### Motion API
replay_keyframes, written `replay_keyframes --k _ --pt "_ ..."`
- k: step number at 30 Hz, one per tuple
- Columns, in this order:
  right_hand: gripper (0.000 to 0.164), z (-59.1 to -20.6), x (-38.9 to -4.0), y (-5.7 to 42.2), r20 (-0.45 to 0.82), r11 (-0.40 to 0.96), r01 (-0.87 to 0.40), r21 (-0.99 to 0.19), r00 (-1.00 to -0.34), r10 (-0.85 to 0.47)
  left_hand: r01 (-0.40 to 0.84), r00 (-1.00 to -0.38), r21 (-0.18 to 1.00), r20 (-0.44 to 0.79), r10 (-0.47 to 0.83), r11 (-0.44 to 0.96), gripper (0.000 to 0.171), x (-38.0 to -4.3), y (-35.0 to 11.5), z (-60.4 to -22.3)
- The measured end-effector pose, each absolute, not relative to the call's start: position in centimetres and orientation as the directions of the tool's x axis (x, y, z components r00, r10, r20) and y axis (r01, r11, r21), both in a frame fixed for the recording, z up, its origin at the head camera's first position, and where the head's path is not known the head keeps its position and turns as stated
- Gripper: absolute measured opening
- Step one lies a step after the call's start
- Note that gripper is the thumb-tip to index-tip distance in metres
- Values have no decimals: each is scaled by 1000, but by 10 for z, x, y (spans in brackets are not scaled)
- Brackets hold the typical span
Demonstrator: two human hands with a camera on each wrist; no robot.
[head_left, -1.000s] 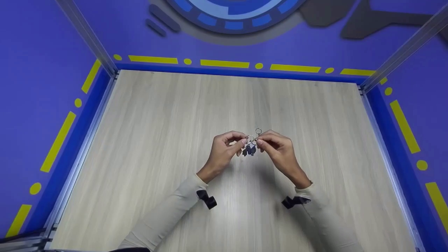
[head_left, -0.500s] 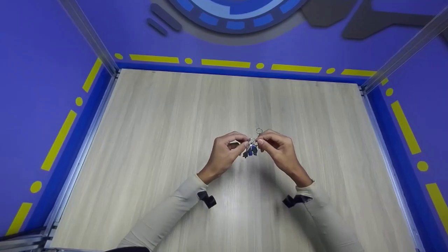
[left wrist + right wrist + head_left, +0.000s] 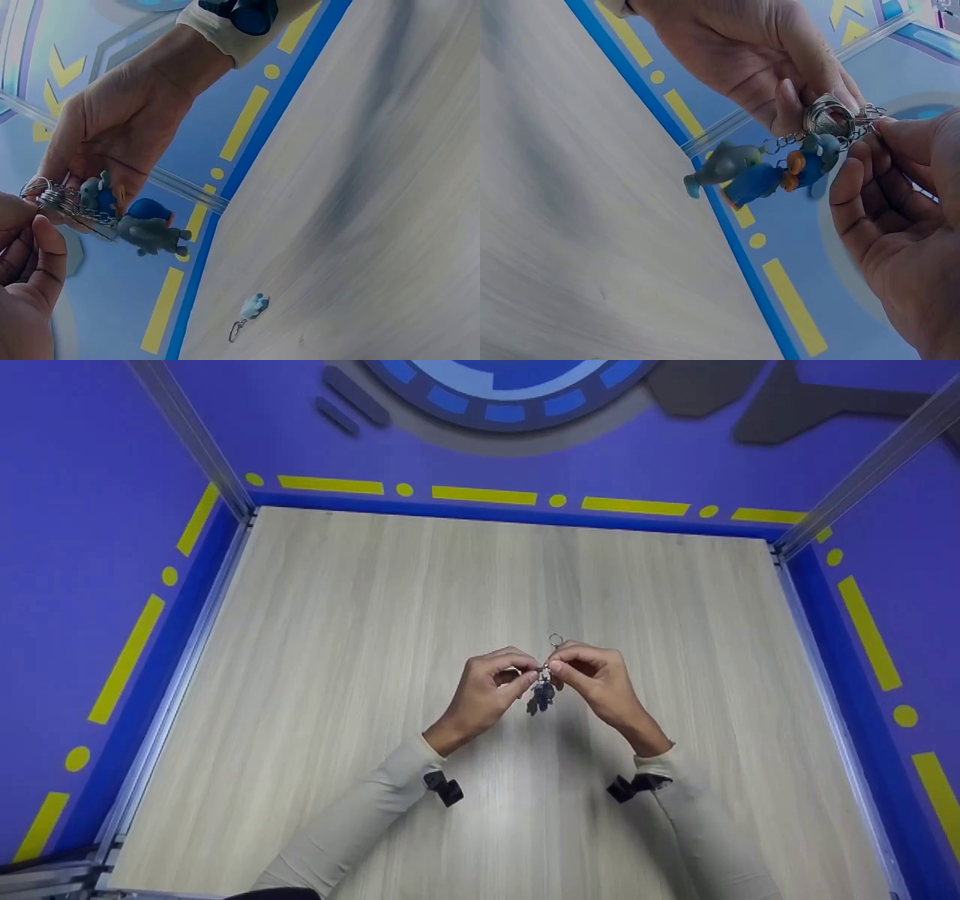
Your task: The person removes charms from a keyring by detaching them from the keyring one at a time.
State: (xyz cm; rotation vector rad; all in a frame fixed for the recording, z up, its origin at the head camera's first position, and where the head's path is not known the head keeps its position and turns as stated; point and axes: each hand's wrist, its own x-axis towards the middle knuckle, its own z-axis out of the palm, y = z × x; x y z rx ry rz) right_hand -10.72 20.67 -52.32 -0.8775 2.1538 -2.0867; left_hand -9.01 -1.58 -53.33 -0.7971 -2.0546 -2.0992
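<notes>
Close together over the middle of the table, both hands work on a bunch of keychains. My left hand pinches the bunched metal split rings between thumb and fingers. Opposite it, my right hand pinches a small piece of metal at the same bunch with its fingertips; which part it is cannot be made out. Short chains carry small animal figures, one grey and others grey and blue. A separate keychain lies on the table; in the head view only its ring shows beyond my right hand.
The wood-grain table is bordered by blue walls with yellow marks. Metal posts stand at the back corners. Black wrist cameras sit on both grey sleeves.
My left hand has moved slightly right, up against the right hand. The figures now hang lower and further right. The right hand has hardly moved.
</notes>
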Motion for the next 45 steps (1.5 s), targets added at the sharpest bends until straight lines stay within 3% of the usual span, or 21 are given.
replay_keyframes --k 8,15,20,31,45 --pt "10 -526 -104 201 393 -26 -405 -914 -868 -303 385 -873 920 387 298 -67 9 -90 -15 -530" --pt "7 -533 -102 193 482 51 -494 -868 -863 -155 167 -903 978 202 378 -123 14 -91 -14 -528" --pt "6 -536 -100 191 482 58 -490 -870 -869 -109 73 -921 976 146 362 -207 19 -93 -14 -528" --pt "11 -537 -100 193 462 75 -477 -876 -873 -153 52 -971 975 100 217 -217 17 -95 -16 -530" --pt "15 -536 -101 200 458 76 -489 -869 -852 -252 116 -959 985 145 243 -129 10 -96 -20 -527"
